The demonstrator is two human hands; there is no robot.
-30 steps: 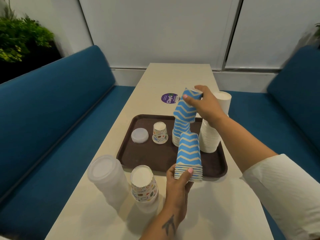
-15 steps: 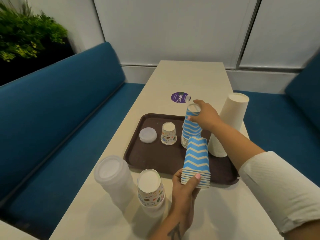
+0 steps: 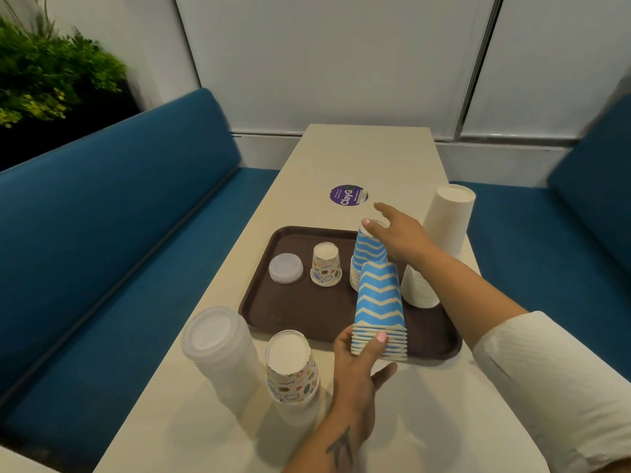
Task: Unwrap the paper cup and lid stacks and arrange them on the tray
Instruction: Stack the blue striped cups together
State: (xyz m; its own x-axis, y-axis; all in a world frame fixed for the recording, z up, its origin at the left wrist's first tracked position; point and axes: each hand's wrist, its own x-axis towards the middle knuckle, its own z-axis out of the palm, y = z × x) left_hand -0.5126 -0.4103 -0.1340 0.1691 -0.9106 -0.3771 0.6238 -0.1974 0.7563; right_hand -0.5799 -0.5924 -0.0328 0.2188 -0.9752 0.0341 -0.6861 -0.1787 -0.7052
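Nearest on the pale counter [image 3: 426,421] stand a tall stack of translucent plastic lids [image 3: 218,353] and, just beside it, a stack of white paper cups printed with small cartoons [image 3: 292,370]; whether either is in wrap I cannot tell. The left hand [image 3: 358,367] is closed on the rims of a short stack of blue-and-cream zigzag paper cups [image 3: 379,312], thumb across the front, at the near edge of the dark brown plastic tray [image 3: 273,312]. Farther on the tray sit a low pile of translucent lids [image 3: 285,268], one inverted cartoon-print cup [image 3: 326,264], a second blue zigzag cup stack [image 3: 368,254] and a tall stack of plain white paper cups [image 3: 440,240] at the far right edge. The right hand [image 3: 399,235] rests loosely on top of that second zigzag stack, fingers spread, gripping nothing firmly. The risk, as I judge it, is toppling: the right sleeve or forearm passes close to the tall white stack, and the left-hand stack could slip off the tray lip if set down half on.
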